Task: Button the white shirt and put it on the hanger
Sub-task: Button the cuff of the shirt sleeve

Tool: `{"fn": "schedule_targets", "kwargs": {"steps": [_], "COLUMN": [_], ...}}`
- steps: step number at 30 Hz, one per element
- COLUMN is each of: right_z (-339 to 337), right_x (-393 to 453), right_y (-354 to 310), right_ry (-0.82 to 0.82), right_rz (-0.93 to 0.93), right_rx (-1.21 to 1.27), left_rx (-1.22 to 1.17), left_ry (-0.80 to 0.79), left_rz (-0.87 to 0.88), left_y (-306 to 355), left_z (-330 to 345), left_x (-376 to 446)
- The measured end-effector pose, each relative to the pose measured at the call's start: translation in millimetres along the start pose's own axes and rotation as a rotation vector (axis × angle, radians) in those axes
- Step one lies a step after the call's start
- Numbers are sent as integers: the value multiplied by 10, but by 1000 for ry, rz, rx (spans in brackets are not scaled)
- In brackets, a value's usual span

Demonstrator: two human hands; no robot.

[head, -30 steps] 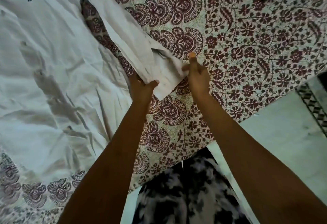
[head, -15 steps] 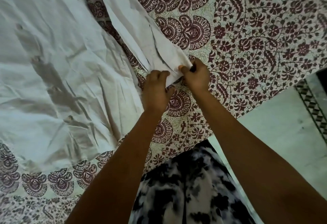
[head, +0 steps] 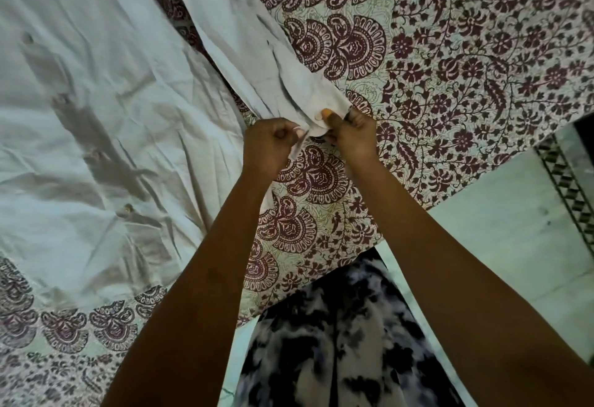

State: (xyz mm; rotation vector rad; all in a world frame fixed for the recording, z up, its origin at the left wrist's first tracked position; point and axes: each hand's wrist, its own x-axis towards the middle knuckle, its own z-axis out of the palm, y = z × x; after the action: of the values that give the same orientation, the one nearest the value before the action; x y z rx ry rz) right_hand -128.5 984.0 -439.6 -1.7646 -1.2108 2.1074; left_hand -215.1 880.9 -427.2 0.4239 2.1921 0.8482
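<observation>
The white shirt (head: 96, 123) lies spread flat on the patterned bed, its front buttons running down the left part of the view. Its long sleeve (head: 238, 40) stretches diagonally toward me and ends in the cuff (head: 318, 107). My left hand (head: 273, 146) pinches one edge of the cuff with curled fingers. My right hand (head: 352, 135) grips the other edge, its thumb pressed right beside the small cuff button (head: 318, 116). No hanger is in view.
The bedsheet (head: 450, 69) carries a maroon floral and paisley print and ends at an edge on the right, above the pale floor (head: 498, 246). A patterned tile border (head: 565, 181) runs at far right. My black-and-white printed clothing (head: 337, 342) fills the bottom centre.
Both hands have closed in on the end of the cuff, and the cuff button now shows beside my right thumb. The view has drifted, so the shirt sits lower and more to the right.
</observation>
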Motion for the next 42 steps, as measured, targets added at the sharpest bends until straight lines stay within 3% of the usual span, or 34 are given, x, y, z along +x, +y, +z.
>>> {"fn": "schedule_targets", "kwargs": {"steps": [4,7,19,30,36,42], "right_z": [-38,-26,41,67,72,81], "right_x": [-20,-39,-72,-88,-37,-42], "right_y": [28,42,27,55,75,83], "right_ry": [-30,-75,-85,-57,-39,-47], "right_rz": [-54,-83,-131,-434,-245,-254], "right_rx": [-54,-130,-143,-704,-454,-405], "left_rx": [-341,-445,-348,-311,-194,-261], "left_ry": [121,158,45,-12,144,-7], "left_rz": [-141,-176,-218,-280,-286,-278], "left_y": [46,89,203,223,275,250], "left_z": [-40,-15,64,39,19,-38], "left_x": [-11,23,24,49,90,58]}}
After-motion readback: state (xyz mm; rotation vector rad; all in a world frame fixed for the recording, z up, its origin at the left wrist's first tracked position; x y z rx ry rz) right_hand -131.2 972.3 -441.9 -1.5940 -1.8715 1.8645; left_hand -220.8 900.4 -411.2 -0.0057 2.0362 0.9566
